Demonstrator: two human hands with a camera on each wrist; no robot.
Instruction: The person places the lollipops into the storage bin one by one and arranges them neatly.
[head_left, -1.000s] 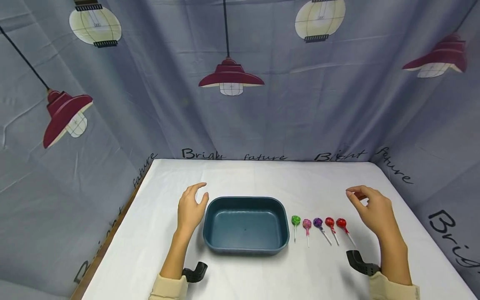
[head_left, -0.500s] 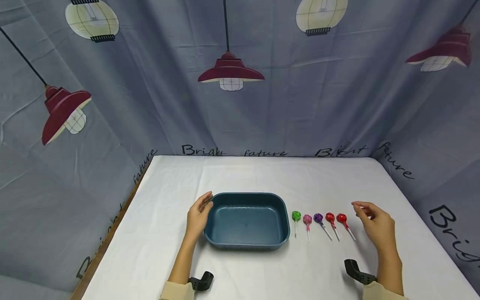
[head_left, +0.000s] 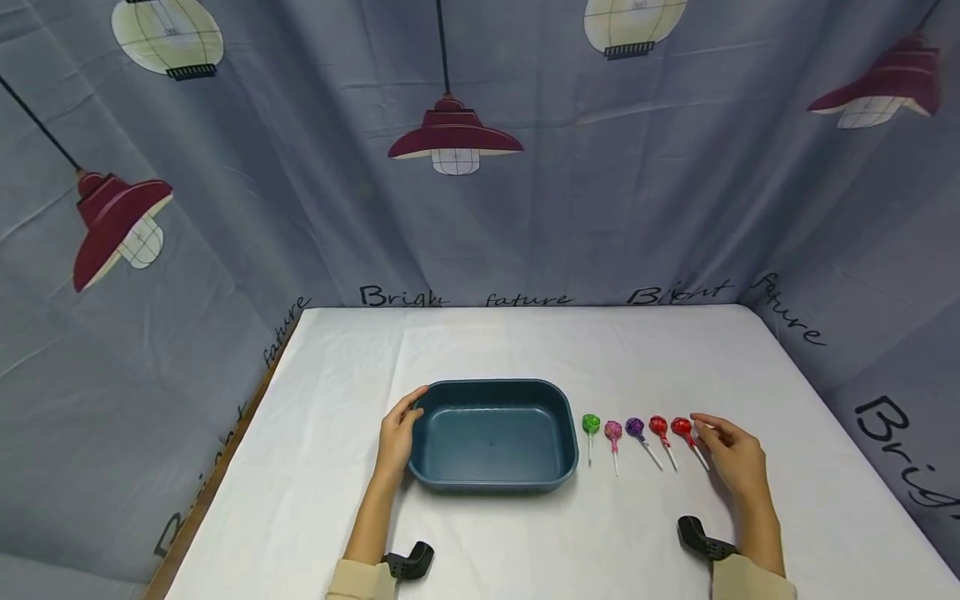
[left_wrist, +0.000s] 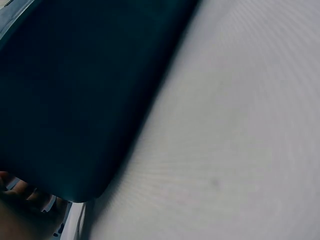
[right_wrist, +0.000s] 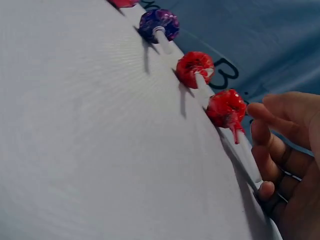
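My left hand (head_left: pixel 395 437) holds the left end of a dark teal plastic bin (head_left: pixel 491 486), thumb at the rim and fingers along the outer side. In the left wrist view its curled fingers (left_wrist: pixel 36 197) show at the bin's dark wall. Right of the bin lies a row of wrapped lollipops: green (head_left: pixel 591 424), pink (head_left: pixel 613 431), purple (head_left: pixel 635 427) and two red ones. Beside the rightmost red lollipop (right_wrist: pixel 226 109) my right hand (head_left: pixel 737 458) hovers, thumb and index finger apart and loosely bent, fingertips close to its head and holding nothing.
A white cloth (head_left: pixel 525 542) covers the table, whose brown edge (head_left: pixel 217 479) shows at the left. A grey-blue curtain (head_left: pixel 570 217) printed with lamps and writing hangs behind and at the sides. Black camera mounts (head_left: pixel 703 540) sit on both wrists.
My left hand has moved right and down onto the bin's end, its fingers closing in on the rim. My right hand has come down and left to the rightmost red lollipop.
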